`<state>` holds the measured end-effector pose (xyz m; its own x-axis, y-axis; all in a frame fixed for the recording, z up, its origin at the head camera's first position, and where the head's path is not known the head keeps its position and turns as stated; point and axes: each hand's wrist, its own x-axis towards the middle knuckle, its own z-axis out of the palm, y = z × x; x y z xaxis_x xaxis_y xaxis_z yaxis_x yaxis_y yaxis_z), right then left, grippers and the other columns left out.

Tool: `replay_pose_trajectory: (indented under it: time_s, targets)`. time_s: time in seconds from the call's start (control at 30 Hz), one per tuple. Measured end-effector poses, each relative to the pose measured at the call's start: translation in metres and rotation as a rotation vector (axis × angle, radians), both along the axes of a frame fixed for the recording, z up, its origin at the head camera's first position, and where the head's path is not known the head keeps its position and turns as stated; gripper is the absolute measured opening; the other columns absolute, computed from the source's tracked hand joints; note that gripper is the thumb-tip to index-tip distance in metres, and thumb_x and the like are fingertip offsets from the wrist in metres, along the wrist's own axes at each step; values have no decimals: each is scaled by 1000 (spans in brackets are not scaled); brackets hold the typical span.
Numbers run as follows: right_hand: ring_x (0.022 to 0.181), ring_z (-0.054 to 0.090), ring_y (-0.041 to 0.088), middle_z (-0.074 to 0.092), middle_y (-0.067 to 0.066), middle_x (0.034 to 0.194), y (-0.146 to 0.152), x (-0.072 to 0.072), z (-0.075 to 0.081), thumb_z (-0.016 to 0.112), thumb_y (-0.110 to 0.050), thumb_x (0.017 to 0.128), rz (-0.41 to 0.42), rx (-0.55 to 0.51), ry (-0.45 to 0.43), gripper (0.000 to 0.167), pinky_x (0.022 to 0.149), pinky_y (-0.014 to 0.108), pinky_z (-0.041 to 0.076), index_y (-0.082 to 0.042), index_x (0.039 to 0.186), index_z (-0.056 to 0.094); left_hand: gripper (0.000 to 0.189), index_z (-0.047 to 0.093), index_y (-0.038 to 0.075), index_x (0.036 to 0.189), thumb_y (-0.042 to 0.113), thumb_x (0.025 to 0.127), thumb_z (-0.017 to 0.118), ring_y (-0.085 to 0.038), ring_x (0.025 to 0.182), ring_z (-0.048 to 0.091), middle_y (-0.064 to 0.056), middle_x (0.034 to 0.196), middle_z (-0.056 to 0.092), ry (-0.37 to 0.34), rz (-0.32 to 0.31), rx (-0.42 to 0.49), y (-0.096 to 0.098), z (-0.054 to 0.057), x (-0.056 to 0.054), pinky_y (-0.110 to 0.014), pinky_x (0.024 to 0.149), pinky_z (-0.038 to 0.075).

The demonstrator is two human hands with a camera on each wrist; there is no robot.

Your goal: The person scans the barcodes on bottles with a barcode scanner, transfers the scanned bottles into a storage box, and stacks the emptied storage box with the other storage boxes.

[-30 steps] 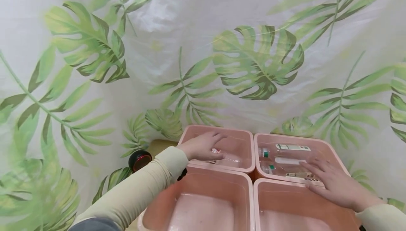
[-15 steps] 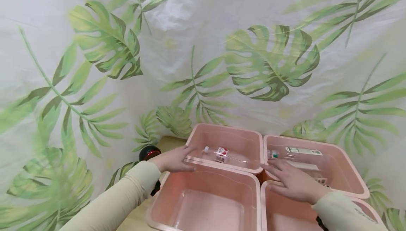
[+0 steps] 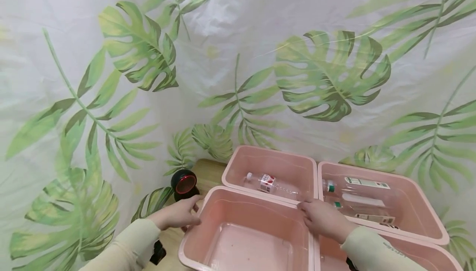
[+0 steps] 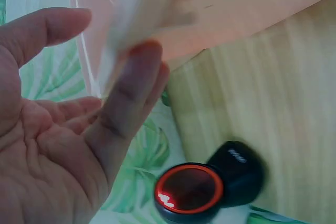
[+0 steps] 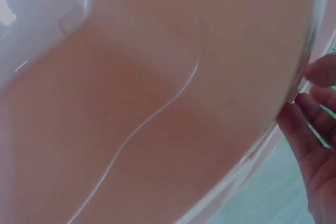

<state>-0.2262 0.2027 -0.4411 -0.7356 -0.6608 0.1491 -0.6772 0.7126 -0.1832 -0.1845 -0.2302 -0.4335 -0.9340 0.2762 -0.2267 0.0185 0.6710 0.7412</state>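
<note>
Nearest you sat the empty, glossy pink plastic bin [image 3: 245, 238], front left in a block of four on the pale wooden bench [image 3: 208, 172]. Your left hand [image 3: 177, 215] lay against its outer left corner, fingers fairly straight and spread, with the rim across the fingertips in the left wrist view; it touched the bin without closing around it. Your right hand [image 3: 322, 220] rested on the far right corner of the same bin, where the four bins met. Its fingers looked loosely bent over the rim, and from the right wrist view I could not tell whether they truly gripped it.

The risks, as I judged them: with one hand only pressing flat and the other loosely hooked, the smooth bin could slip or tip if you lifted it, and its rim could catch the neighbouring pink bin on the right [image 3: 390, 258]. Dragging it left could have knocked the small black scanner with the red glowing ring [image 3: 184, 183], which stood just beside your left hand.

Behind, the far left pink bin [image 3: 238, 165] held one clear plastic bottle with a red and white label [image 3: 268, 183] lying on its side. The far right pink bin [image 3: 427, 205] held several clear bottles with green caps [image 3: 357, 196], also lying down.

A white sheet printed with large green palm leaves [image 3: 238, 77] draped down behind the bench and hid the rest of the room.
</note>
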Motion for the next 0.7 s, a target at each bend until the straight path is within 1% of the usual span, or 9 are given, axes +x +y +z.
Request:
replay_pose_trajectory:
  time_s: [0.07,0.17,0.27,0.33,0.47,0.53,0.6,0.67,0.7]
  targets:
    - [93,70,30,67,11,105,-3,0,-2,72,-2,89,-60,-5,-26,17,74,44,60,-1,107,71,67,43,-11,143,-4,83,69,-23,73,62,-14,97,56,-63,5,87,-7,-3,10,-40,55,58]
    - [87,69,26,65,7,97,-9,0,-4,72,-1,92,-158,-37,-65,9,72,43,59,-4,100,70,51,48,-12,135,-4,87,64,-23,76,61,-14,94,56,-160,5,207,-18,-10,24,-36,54,58]
    - [81,66,22,61,3,89,-13,0,-3,70,-2,95,-214,-47,-69,4,70,42,58,-6,95,68,36,52,-10,126,0,93,61,-23,80,61,-13,93,56,-241,23,287,-21,-16,32,-32,51,57]
    - [78,65,22,60,5,88,-15,1,-3,67,-1,96,-236,-46,-70,5,69,43,57,-6,93,67,31,54,-9,122,1,94,61,-23,82,59,-12,93,56,-261,41,315,-21,-19,35,-31,51,56]
    - [81,66,24,63,8,91,-20,1,-1,66,4,93,-282,-68,-82,7,72,44,58,-3,94,68,28,54,-8,119,1,94,60,-23,83,57,-11,94,55,-251,66,343,-21,-22,36,-30,52,56]
    - [81,66,23,64,8,90,-22,1,0,67,6,89,-295,-87,-89,9,73,44,58,-2,93,68,30,53,-10,121,1,94,60,-22,84,57,-11,96,55,-241,64,361,-23,-21,36,-29,52,56]
    - [75,62,21,63,6,84,-24,0,4,67,8,86,-301,-109,-104,11,69,41,56,-3,89,67,33,52,-11,124,1,95,60,-23,84,59,-12,98,57,-236,53,384,-28,-15,36,-30,53,57]
    - [72,60,20,65,7,84,-25,0,16,65,9,85,-312,-139,-153,14,65,39,55,-2,91,69,36,50,-13,128,1,96,59,-23,85,61,-13,101,58,-225,29,416,-33,-2,34,-31,55,58]
    - [74,62,19,67,7,86,-24,0,26,64,9,85,-315,-145,-167,15,66,38,55,-1,94,71,38,48,-14,130,2,97,59,-24,85,62,-14,102,59,-221,13,439,-35,6,32,-32,56,58]
